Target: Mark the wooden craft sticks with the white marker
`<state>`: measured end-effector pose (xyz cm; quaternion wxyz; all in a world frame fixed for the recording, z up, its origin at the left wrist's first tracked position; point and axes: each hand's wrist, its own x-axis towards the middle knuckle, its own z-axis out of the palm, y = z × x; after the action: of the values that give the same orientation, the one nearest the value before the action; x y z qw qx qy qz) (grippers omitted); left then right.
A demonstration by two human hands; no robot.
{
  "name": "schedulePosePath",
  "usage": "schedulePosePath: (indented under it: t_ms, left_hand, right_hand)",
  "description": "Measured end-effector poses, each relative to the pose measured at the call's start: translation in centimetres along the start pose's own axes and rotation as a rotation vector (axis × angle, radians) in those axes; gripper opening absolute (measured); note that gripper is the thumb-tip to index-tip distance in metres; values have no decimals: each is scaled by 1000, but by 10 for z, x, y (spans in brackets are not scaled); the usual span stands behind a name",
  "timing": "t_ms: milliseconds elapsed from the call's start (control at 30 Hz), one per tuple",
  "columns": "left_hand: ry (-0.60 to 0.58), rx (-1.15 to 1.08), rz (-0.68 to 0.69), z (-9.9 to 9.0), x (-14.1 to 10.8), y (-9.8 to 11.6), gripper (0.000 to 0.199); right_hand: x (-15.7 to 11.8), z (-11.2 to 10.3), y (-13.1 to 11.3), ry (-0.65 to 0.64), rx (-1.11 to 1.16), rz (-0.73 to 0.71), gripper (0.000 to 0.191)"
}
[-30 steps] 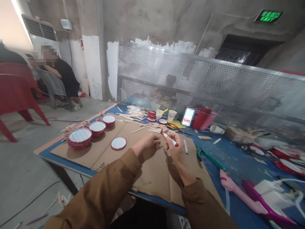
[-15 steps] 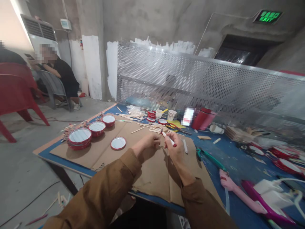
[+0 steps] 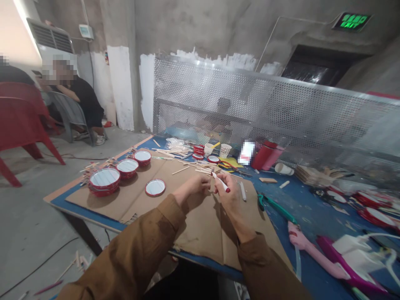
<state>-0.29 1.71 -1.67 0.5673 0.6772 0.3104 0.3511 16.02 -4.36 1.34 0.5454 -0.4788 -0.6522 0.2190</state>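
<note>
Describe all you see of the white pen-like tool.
The white pen-like tool is slim, with a smooth, plastic-looking barrel and a dark red end nearest the wearer. The right hand holds it slanting away and leftward, above the cardboard. Its far tip is too small to make out.

A craft workshop is suggested. On the blue table [image 3: 315, 221], wooden sticks [image 3: 181, 170], red-rimmed discs [image 3: 155, 188] and green-handled pliers [image 3: 279, 209] are strewn. Behind the table, a perforated metal screen [image 3: 275, 100] and a patchily painted wall [image 3: 196, 25] are seen, with an exit sign [image 3: 351, 21] mounted high. Left of the table, a red chair [image 3: 21, 121] is placed on apparently bare concrete [image 3: 34, 208].
</note>
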Motion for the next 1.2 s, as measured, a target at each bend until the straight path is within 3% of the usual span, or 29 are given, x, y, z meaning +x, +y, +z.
schedulePosePath:
  t_ms: [167,433,600,833,1000,1100,1200]
  left_hand:
    - [61,73,-27,-1,1,-4,20]
    - [10,51,2,0,1,0,17]
    - [91,123,-63,-1,-1,-1,23]
    - [109,119,-87,0,2,0,22]
    - [190,112,-50,0,2,0,22]
    - [250,138,-35,0,2,2,19]
    - [245,67,-40,1,2,4,17]
  right_hand:
    - [0,-1,1,51,8,64,37]
    - [-2,0,-2,20,-17,1,35]
    - [1,-5,4,157,13,51,39]
    - [8,-15,8,229,-128,-31,40]
    - [16,-32,18,187,-222,-21,31]
    - [20,-39,30,62,-316,-12,24]
    - [19,-39,42,-171,-463,-107,33]
